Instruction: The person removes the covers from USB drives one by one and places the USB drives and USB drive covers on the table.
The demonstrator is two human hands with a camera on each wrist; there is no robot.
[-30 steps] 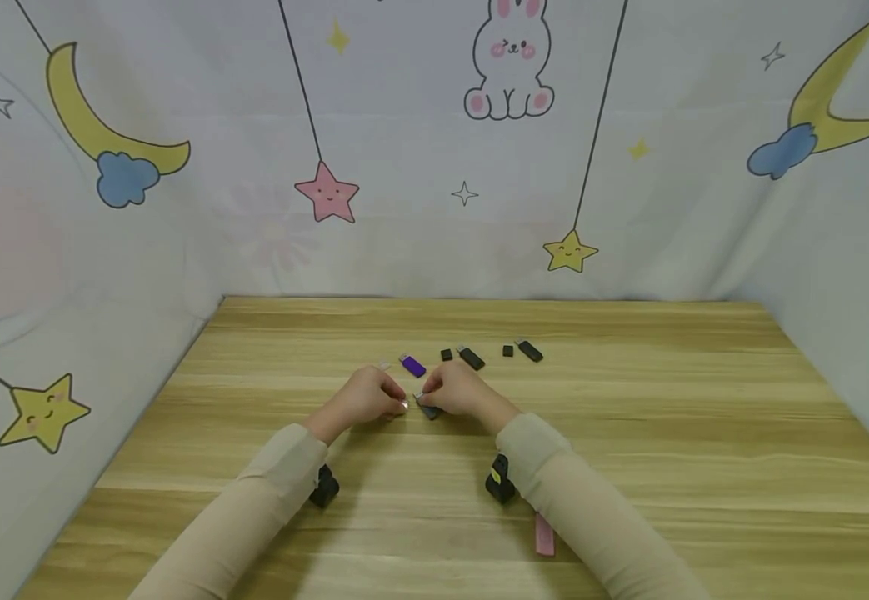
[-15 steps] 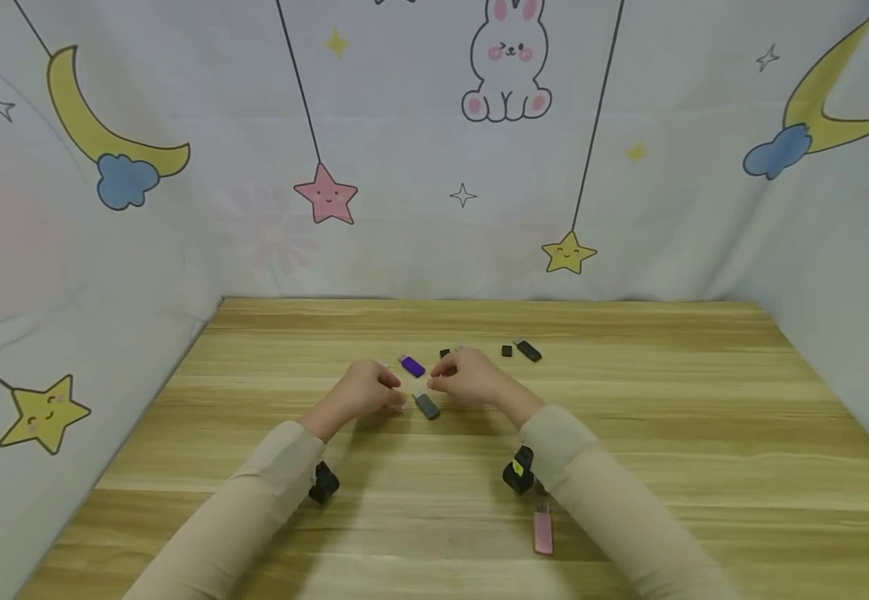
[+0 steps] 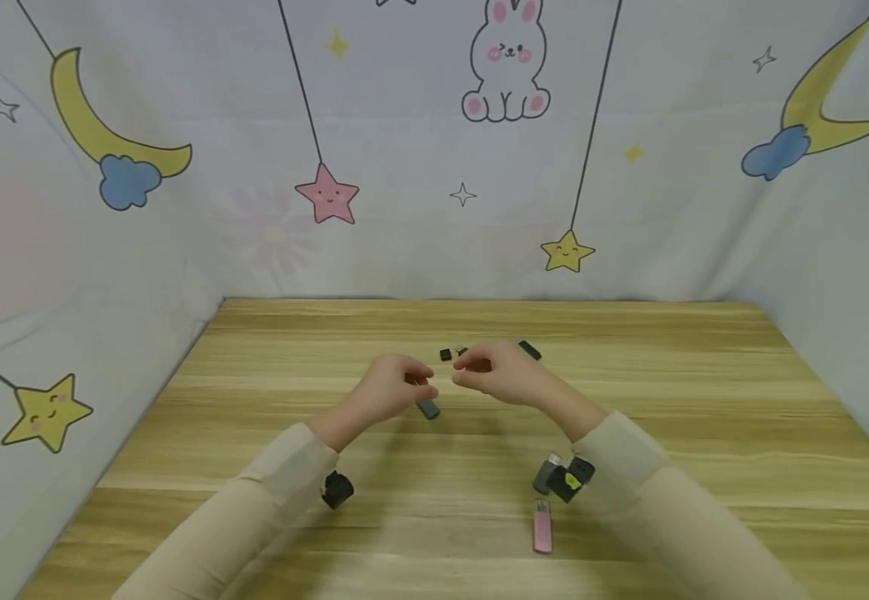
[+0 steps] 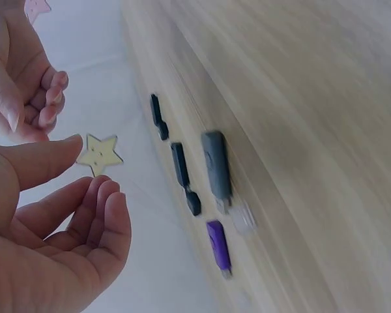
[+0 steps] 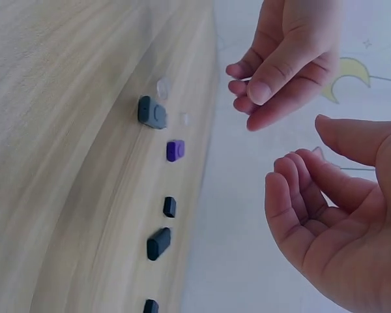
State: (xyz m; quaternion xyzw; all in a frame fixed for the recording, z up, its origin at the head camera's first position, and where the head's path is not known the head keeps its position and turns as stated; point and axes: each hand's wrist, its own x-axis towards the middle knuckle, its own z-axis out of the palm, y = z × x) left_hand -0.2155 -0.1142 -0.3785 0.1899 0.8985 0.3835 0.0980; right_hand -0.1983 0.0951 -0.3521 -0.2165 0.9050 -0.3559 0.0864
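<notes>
Both hands are raised over the middle of the table with relaxed fingers and nothing in them. My left hand (image 3: 397, 387) is above a grey USB stick (image 3: 428, 408), partly covering it in the head view. Beside that stick's metal plug lies a clear cap (image 4: 245, 218). My right hand (image 3: 505, 373) is just to the right, its fingertips facing the left hand's across a small gap. A purple USB stick (image 4: 218, 244), hidden in the head view, lies farther back. Behind the right hand are a black USB stick (image 5: 158, 244) and its black cap (image 3: 445, 355).
Another black USB stick (image 3: 530, 350) lies at the back right. Near the right wrist's black camera (image 3: 571, 479) lies a second grey stick (image 3: 545, 475), with a pink USB stick (image 3: 542, 529) in front. A printed cloth hangs behind the wooden table (image 3: 704, 400).
The left hand has let go of the clear cap beside the grey stick and lifted rightward. The right hand has left the grey stick, moving up and right, uncovering the second grey stick.
</notes>
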